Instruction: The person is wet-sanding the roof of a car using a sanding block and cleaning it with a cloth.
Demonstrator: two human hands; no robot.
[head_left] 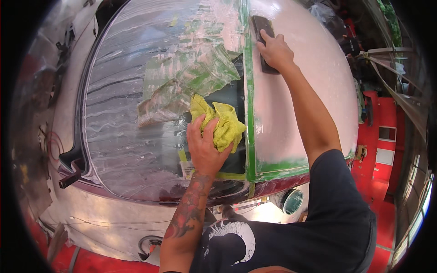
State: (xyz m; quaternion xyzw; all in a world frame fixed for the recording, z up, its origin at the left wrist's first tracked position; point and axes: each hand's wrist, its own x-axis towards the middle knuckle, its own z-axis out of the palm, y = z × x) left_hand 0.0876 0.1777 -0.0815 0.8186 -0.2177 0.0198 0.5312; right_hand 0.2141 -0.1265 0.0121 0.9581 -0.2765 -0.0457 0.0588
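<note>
My left hand [203, 145] grips a crumpled yellow-green cloth [226, 126], which rests on the film-covered side of a car body panel. Farther off to the right, my right hand [277, 51] holds a long dark sanding block [261, 23] flat on the pale pinkish panel surface [282, 118]. Its fingers lie over the block's top, the index finger stretched along it. A strip of green masking tape [249, 100] divides the two areas and turns along the near edge. Left of the tape lies a loose, folded sheet of plastic film with green tape [189, 79], smeared pinkish.
Wrinkled clear masking film [118, 109] covers the panel's left half. A dark bracket-like part [70, 175] juts out at the lower left. Below the near edge is a round glass-faced lamp [292, 201]. Red cabinets [382, 132] stand at right, and cables [114, 223] cross the floor.
</note>
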